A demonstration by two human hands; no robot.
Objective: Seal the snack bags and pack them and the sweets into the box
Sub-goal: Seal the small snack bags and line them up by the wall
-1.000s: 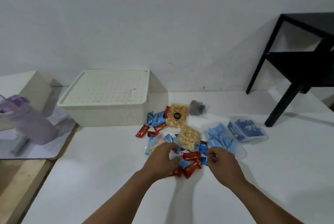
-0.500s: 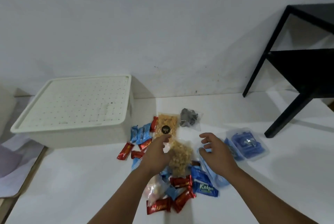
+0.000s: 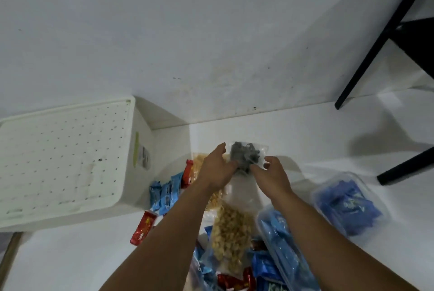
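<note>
A clear bag of dark grey snacks point(image 3: 244, 156) lies at the far end of the pile. My left hand point(image 3: 217, 168) and my right hand point(image 3: 273, 174) both grip its near edge. Below my arms lies a clear bag of yellow puffed snacks point(image 3: 231, 235), and another yellow snack bag point(image 3: 198, 163) sits partly under my left hand. Red sweets point(image 3: 142, 227) and blue sweets point(image 3: 165, 193) are scattered around. The white box point(image 3: 68, 156) with a perforated lid stands shut at the left.
Two clear bags of blue sweets lie on the right, one near my right arm point(image 3: 279, 239) and one further out point(image 3: 347, 203). A black table's legs point(image 3: 375, 39) stand at the far right. The wall point(image 3: 187, 32) runs close behind the white tabletop point(image 3: 305, 138).
Both hands have moved from the middle of the pile to the far grey snack bag and taken hold of it. The camera has moved closer and tilted down.
</note>
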